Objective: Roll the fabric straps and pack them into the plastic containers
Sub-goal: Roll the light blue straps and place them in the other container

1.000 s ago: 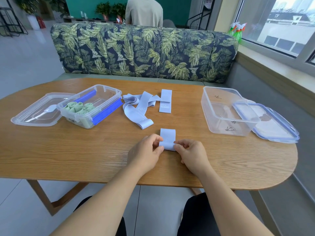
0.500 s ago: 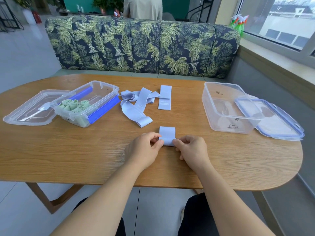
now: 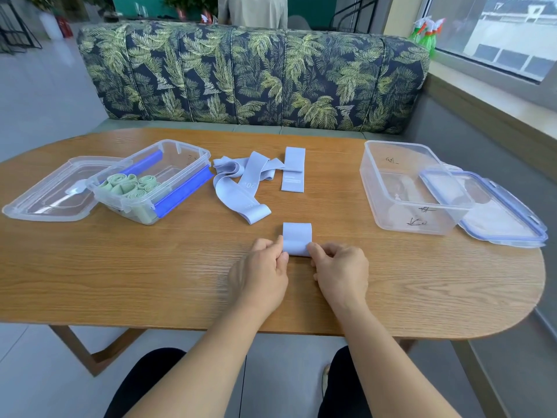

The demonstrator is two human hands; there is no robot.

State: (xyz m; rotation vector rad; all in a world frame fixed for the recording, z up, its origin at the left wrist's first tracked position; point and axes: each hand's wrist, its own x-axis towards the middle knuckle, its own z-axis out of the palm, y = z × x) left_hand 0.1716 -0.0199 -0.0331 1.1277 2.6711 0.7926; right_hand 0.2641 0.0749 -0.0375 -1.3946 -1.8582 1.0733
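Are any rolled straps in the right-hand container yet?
No, the right container shows no straps; the green rolls sit in the left container.

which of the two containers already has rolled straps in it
The left container, the one with blue side clips: green rolled straps sit inside it. The right container holds none.

A partly rolled pale blue strap (image 3: 297, 238) lies at 6 o'clock, loose blue straps (image 3: 241, 188) at 12. Green rolls (image 3: 129, 185) sit in the 9 o'clock container (image 3: 193, 159); the 3 o'clock container (image 3: 416, 220) stands open.

Left hand (image 3: 260, 274) and right hand (image 3: 340, 273) bare, forearms (image 3: 211, 354) unsleeved, black trousers (image 3: 144, 384) on the legs
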